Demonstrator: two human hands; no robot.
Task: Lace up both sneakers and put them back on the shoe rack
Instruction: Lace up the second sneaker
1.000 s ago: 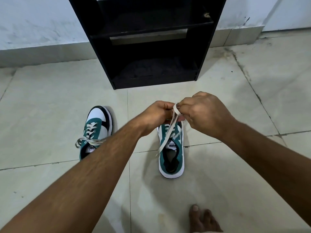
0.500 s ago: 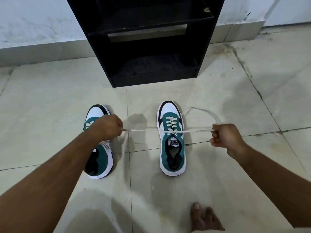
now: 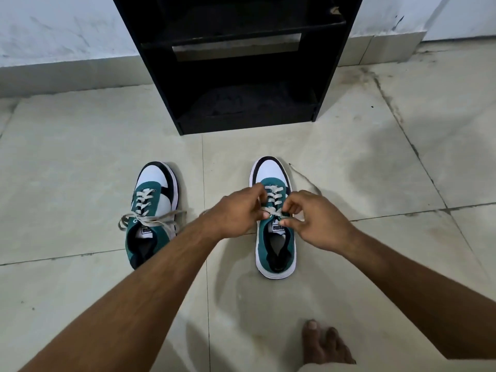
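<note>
Two green, white and black sneakers stand on the floor, toes toward the rack. The left sneaker (image 3: 152,210) has its pale lace tied in a loose bow that spreads over both sides. Over the right sneaker (image 3: 275,232) both of my hands meet at the top eyelets. My left hand (image 3: 237,210) pinches the lace (image 3: 273,202) from the left side. My right hand (image 3: 312,221) pinches it from the right, just above the tongue label. The black shoe rack (image 3: 241,76) stands against the wall behind the shoes, its shelves dark and bare.
A bare foot (image 3: 324,345) rests on the tiled floor at the bottom right. A white wall with a low skirting (image 3: 67,73) runs behind the rack. Dark stains mark the tiles to the right.
Half a second ago my hands were spread wide, pulling the lace ends taut to both sides. Now both have come back together over the right sneaker's top eyelets.
</note>
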